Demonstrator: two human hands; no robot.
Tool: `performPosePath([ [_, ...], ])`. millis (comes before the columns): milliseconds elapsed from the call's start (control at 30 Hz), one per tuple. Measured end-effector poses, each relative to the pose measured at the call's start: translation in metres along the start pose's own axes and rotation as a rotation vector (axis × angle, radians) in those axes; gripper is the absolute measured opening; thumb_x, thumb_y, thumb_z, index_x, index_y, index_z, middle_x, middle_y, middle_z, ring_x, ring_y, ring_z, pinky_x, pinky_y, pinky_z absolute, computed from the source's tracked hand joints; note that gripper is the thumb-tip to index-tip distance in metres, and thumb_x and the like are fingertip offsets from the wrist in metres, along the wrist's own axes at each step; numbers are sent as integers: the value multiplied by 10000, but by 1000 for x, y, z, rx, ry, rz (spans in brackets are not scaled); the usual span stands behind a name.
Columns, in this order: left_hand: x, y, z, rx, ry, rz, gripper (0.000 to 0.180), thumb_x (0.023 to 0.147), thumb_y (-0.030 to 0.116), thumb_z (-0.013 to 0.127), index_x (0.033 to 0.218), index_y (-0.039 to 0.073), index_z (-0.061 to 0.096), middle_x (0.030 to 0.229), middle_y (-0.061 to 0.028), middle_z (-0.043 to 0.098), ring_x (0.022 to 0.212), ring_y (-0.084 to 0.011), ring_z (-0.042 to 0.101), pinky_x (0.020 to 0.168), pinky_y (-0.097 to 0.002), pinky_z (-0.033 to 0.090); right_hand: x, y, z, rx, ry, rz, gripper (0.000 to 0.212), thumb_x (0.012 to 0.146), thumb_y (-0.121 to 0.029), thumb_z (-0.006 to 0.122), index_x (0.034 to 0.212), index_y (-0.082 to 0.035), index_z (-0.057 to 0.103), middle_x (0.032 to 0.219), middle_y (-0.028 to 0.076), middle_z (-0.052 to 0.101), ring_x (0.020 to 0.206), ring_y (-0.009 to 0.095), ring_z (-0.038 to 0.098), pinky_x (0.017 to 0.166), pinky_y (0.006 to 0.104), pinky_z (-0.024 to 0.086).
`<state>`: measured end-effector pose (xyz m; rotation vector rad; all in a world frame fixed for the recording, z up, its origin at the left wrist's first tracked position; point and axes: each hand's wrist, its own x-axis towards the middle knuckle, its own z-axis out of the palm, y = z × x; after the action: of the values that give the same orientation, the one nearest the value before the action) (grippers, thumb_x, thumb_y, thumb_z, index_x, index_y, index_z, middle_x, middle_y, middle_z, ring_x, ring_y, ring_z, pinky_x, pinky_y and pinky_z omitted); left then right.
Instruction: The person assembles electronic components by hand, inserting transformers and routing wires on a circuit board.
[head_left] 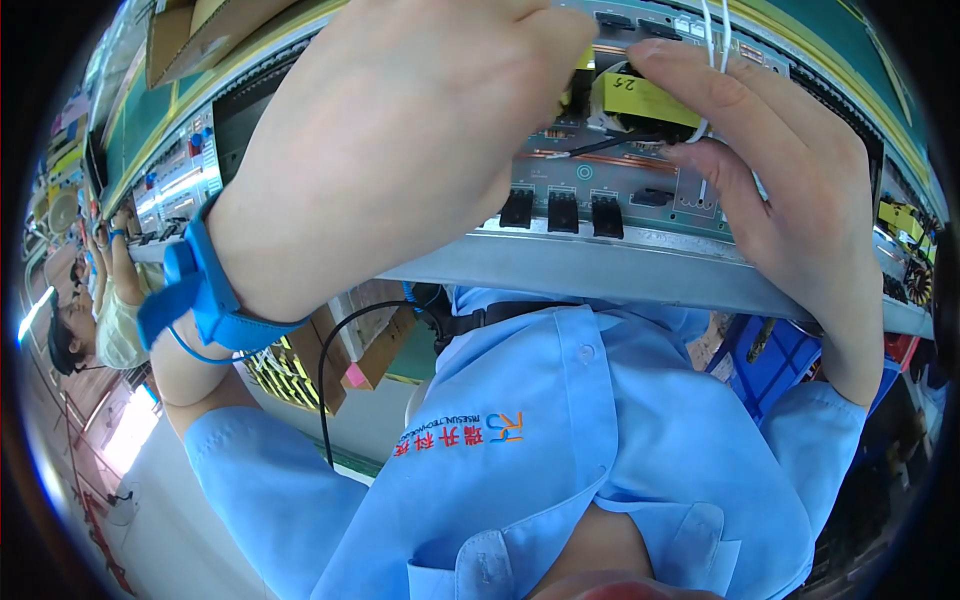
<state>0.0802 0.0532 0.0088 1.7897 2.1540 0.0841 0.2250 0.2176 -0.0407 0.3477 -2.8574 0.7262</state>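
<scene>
A printed circuit board (545, 175) lies in front of me in a metal-edged frame. On it sits a transformer wrapped in yellow tape (650, 100), with dark leads at its lower side. My right hand (790, 150) closes round the transformer's right end, index finger at its top and thumb below. Two white wires (712, 40) run down past these fingers. My left hand (450, 90) is curled over the board left of the transformer; its fingertips, and whatever they grip, are hidden behind the hand. A black-sleeved lead (600, 147) crosses the board between the hands.
Black heat-sink-like parts (563, 212) line the board's near edge, above a grey metal rail (640, 270). A blue wrist strap (205, 290) with a cord is on my left wrist. Another board (175, 180) stands at left, a cardboard box (200, 40) behind it. A co-worker (110, 310) is far left.
</scene>
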Motion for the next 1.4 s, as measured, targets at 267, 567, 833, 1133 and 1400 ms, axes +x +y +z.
performPosePath([
  [267,-10,-10,23,2,109,71,428,717,10,647,1140,-1,588,990,-143,611,845,-333,630,700,-390,520,6,5,0,-17,-16,2,475,733,51,670,1202,-9,630,1189,130,662,1047,309,653,862,347,537],
  [567,-23,-10,47,96,440,114,166,750,147,648,843,18,601,739,-96,565,700,-252,658,596,-355,536,1,-2,-2,10,-3,10,535,697,35,715,1222,-5,617,1162,163,662,1002,353,652,903,397,511],
  [833,-58,-119,-47,268,576,-408,378,755,59,623,1131,39,595,939,-142,624,817,-324,626,725,-420,499,-6,-8,-4,15,0,50,467,710,3,704,1168,-31,619,1136,135,672,917,322,666,763,387,539],
  [1133,-55,-186,-36,607,567,-594,530,662,112,763,1162,123,587,987,-127,609,1026,-317,559,940,-441,365,0,-5,-2,-9,41,38,453,722,-37,712,1164,-52,612,1073,122,673,886,326,660,721,397,541],
  [1400,-65,-237,-29,774,536,-316,388,790,226,733,1164,304,664,1139,-47,618,1096,-230,586,999,-444,330,-2,3,3,-8,89,6,432,721,-58,720,1141,-57,622,1000,92,680,819,303,667,653,386,535],
])
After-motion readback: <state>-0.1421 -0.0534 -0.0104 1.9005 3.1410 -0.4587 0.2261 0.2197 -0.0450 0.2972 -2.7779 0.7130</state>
